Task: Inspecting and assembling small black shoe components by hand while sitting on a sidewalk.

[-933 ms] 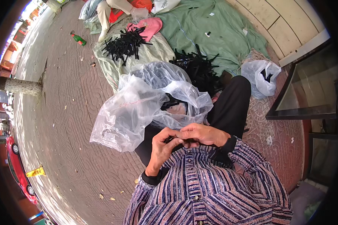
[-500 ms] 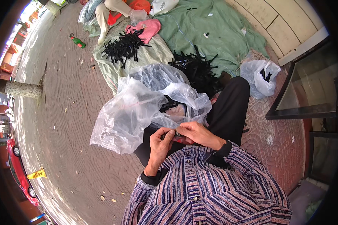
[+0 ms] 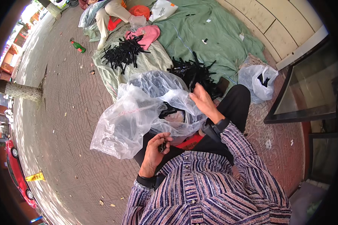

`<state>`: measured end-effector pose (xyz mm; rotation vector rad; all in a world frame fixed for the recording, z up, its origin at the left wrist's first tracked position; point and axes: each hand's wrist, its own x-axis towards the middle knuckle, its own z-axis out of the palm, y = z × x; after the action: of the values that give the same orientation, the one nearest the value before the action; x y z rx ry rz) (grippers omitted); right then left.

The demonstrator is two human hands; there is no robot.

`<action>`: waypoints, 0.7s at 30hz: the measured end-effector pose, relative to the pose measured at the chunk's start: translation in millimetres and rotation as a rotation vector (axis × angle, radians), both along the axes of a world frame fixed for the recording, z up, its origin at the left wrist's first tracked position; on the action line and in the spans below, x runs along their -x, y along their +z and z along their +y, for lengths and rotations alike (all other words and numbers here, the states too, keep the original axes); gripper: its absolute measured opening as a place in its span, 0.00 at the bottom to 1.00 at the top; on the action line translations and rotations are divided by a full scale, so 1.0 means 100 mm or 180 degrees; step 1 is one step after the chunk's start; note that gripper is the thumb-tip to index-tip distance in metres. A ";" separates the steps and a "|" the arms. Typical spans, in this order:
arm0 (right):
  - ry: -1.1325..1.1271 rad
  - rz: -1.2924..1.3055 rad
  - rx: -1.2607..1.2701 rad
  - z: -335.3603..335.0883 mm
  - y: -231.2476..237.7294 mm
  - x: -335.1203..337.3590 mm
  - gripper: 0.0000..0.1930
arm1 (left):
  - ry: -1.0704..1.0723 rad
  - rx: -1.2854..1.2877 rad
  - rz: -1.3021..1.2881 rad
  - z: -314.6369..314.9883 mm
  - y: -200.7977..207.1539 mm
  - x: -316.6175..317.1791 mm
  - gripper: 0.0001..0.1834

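My left hand (image 3: pixel 154 153) is closed around a few small black pieces (image 3: pixel 162 147), whose ends show between thumb and fingers; their exact kind is unclear. Farther out, my right hand (image 3: pixel 205 102) reaches to the near edge of a heap of black strip-like pieces (image 3: pixel 199 75). Its fingers are stretched out, with the thumb apart, beside the strips; I see nothing clearly gripped. Between my hands and the heap lies a large clear plastic bag (image 3: pixel 120 120). Its mouth gapes, showing more black pieces (image 3: pixel 169 110) inside.
Another black heap (image 3: pixel 124 52) lies on a pale sheet, beside a pink cloth (image 3: pixel 148 35). A white bag (image 3: pixel 259 82) stands right, near a dark-framed glass panel (image 3: pixel 304 86). Beyond are a green sheet (image 3: pixel 210 22), a green bottle (image 3: pixel 77 45) and another person's legs (image 3: pixel 110 15).
My hands have parted. The right moved up and away to the black heap; the left stayed near my lap, turning slightly, with black pieces in it.
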<state>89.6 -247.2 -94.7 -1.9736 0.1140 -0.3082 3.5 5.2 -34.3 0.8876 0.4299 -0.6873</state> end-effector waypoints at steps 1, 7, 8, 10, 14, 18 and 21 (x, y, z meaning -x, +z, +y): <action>-0.0045 -0.0334 0.0795 0.05 0.07 -0.03 0.27 | -0.0122 -0.0023 0.0058 0.05 -0.03 0.03 0.16; 0.0364 0.1042 0.2269 0.33 -0.31 0.18 0.37 | -0.0229 -0.0206 -0.0185 0.14 -0.17 0.00 0.14; 0.0343 0.1469 0.2617 0.27 -0.50 0.18 0.40 | -0.0245 -0.0195 -0.0188 0.09 -0.19 -0.08 0.14; 0.0278 0.1167 0.2780 0.18 -0.68 0.13 0.27 | -0.1308 -0.2200 -0.1960 -0.02 -0.24 -0.26 0.15; 0.0203 0.1952 -0.1823 0.20 -0.41 -0.11 0.10 | -0.2283 -0.3485 -0.3617 -0.12 -0.70 -0.33 0.12; 0.0467 0.1174 -0.3118 -0.03 -0.45 -0.14 0.06 | -0.2314 -0.3256 -0.3173 -0.25 -0.64 -0.19 0.11; 0.0907 0.2369 -0.4167 0.26 0.16 -0.05 0.13 | -0.2150 -0.3679 -0.3729 -0.02 -0.73 -0.04 0.09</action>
<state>95.1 -220.9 -78.5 -0.6837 0.3879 0.5920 7.3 3.1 -107.4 2.3802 -0.6696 -0.3455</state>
